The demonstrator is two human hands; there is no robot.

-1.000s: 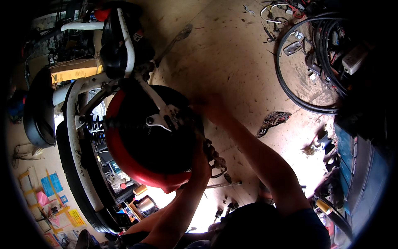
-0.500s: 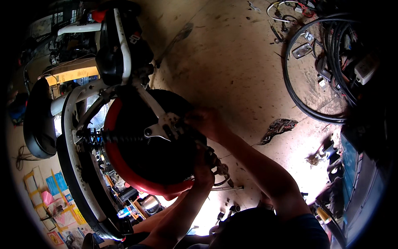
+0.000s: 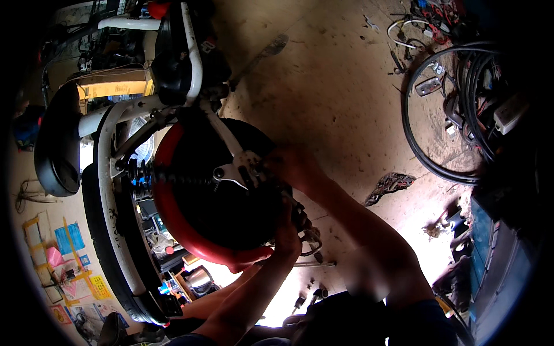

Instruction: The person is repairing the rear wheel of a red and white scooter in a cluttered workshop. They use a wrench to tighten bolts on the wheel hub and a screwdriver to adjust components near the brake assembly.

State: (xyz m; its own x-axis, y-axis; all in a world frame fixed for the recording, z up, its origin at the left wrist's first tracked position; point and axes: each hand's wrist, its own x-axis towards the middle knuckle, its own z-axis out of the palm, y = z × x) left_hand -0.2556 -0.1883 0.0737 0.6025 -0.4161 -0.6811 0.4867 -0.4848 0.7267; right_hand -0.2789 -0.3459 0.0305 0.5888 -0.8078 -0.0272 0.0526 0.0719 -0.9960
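Observation:
A dark wheel [image 3: 213, 202] with a red fender [image 3: 187, 242] sits in a white-framed two-wheeler [image 3: 193, 52]. A white metal bracket [image 3: 234, 172] meets its axle area, and a black coil spring [image 3: 179, 180] runs across to the frame. My right hand [image 3: 294, 167] is at the bracket's right side, fingers curled in close to the axle; shadow hides what they hold. Lower down, my left hand [image 3: 287, 233] reaches up along the wheel's right edge beside some dark metal parts [image 3: 309, 233]. Its fingers are lost in the dark.
A coil of black cable [image 3: 410, 121] lies on the floor at the right, among loose wires and small parts. Nearer is a dark, crumpled piece [image 3: 389, 188]. Tools [image 3: 317, 295] lie by my knees. A blue panel [image 3: 483, 254] stands at the lower right, a black seat [image 3: 60, 144] at the left.
The view has shifted slightly, so most of the scene sits a little further right. Both hands keep to the same places at the wheel, with only small movement.

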